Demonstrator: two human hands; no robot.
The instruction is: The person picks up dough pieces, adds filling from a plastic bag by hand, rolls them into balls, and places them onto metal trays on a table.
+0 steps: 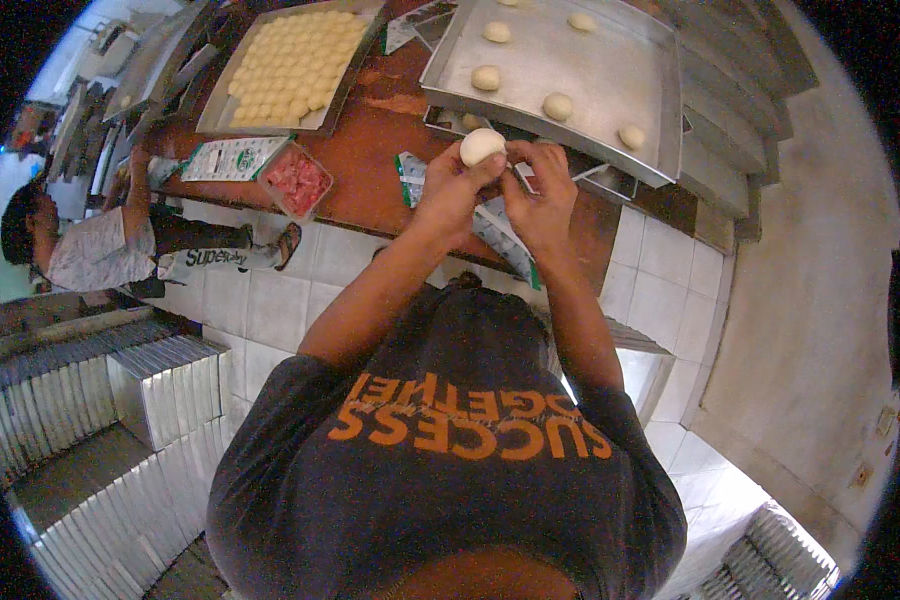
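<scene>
A pale round dough ball (483, 147) sits in my left hand (444, 197), whose fingers and thumb curl round it. Close beside it, my right hand (543, 190) has its fingers drawn together in a pinch. Whatever lies between those fingertips, if anything, is too small to make out. Just beyond my hands is a large metal tray (610, 70) with several dough balls (558, 106) spaced apart on it. To the left, a clear tub (305, 212) holds a pinkish-red filling (295, 180) near the table's edge.
A second tray (332, 115), farther left, is packed with rows of small dough balls (290, 70). Green-and-white packets (232, 160) lie on the brown table (370, 150). Another person (100, 240) works at the far left. Stacked metal pans (170, 390) stand behind on the left.
</scene>
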